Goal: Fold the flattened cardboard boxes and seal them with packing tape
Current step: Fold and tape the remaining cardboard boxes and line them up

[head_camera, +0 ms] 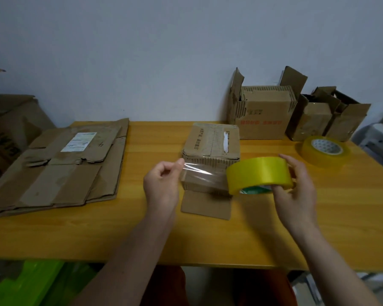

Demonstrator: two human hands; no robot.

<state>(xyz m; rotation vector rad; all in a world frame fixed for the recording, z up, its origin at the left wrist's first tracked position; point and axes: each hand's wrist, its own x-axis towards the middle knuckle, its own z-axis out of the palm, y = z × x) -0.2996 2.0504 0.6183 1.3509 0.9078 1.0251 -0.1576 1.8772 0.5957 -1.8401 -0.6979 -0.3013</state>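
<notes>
A person sits at a yellow wooden table [208, 239] with two bare hands out in front.

The right hand [296, 191] holds one yellow tape roll [260, 174]. Its fingers curl over the top and far side, and the thumb presses the near edge. The left hand [161, 184] pinches the loose end of a clear tape strip [201, 176] between thumb and fingers. The strip runs flat from the left hand to the roll, up in the air, just in front of the small box.

There are two tape rolls. The second tape roll [323, 151] lies flat on the table, on the right, well apart from the hands.

The small box [211, 149] sits in the middle of the table. Its top flaps are folded shut. One flap [206, 205] at the bottom lies flat on the table toward the person.

Three more folded boxes stand at the back right by the wall. The big one [263, 113] has its top flaps sticking up. The two dark boxes [327, 115] beside it are open on top too.

On the left lies one pile of flattened cardboard [60, 166]. I cannot count the sheets in it. One white label [79, 141] is on top.

At the far left edge is another big box [11, 129], off the table.
</notes>
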